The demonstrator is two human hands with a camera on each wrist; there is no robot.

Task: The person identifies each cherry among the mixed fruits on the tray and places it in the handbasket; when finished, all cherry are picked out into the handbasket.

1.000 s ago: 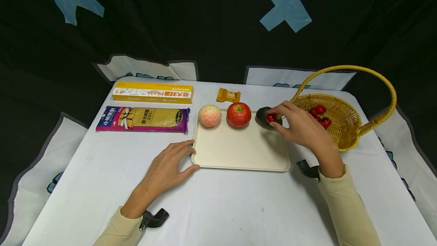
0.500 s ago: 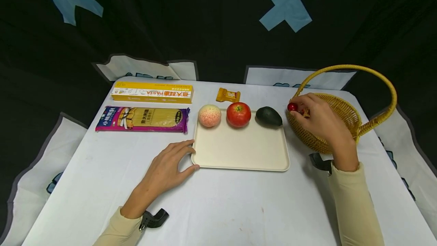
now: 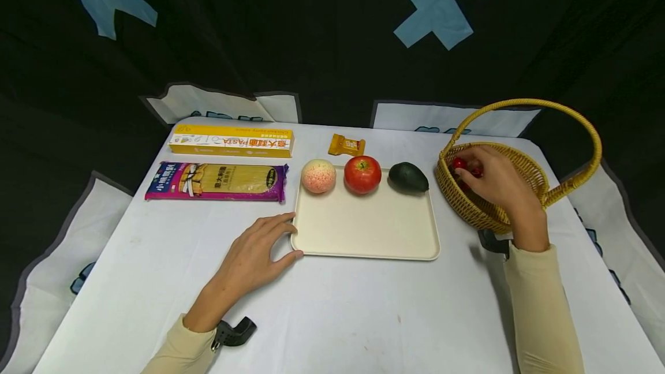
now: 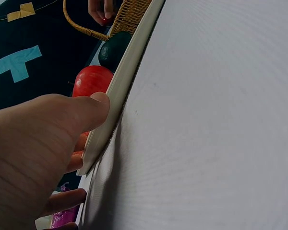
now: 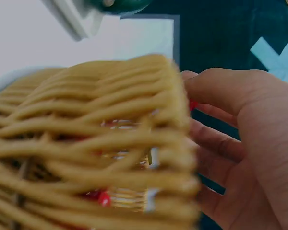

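My right hand (image 3: 496,180) reaches in over the near left rim of the wicker basket (image 3: 451,204), pinching a red cherry (image 3: 459,163) between thumb and fingertips. Other cherries (image 5: 104,198) show through the basket's weave in the right wrist view, and the fingers partly hide them from the head view. At the left edge of the cream tray (image 3: 363,229), my left hand (image 3: 249,261) rests with its fingers extended, the thumb touching the tray's near left corner. Along the tray's far side sit a speckled peach (image 3: 318,176), a red apple (image 3: 362,175) and a dark green avocado (image 3: 408,178).
Behind the tray lies a small orange-brown wrapped snack (image 3: 346,145). To the left are a yellow pasta box (image 3: 231,141) and a purple-edged pasta packet (image 3: 217,180). The basket's tall handle (image 3: 540,103) arches above it. White cloth (image 3: 332,316) covers the table.
My right hand has carried the cherry from above the avocado rightward to the basket, then lower inside its rim. The left hand and the tray have stayed put.
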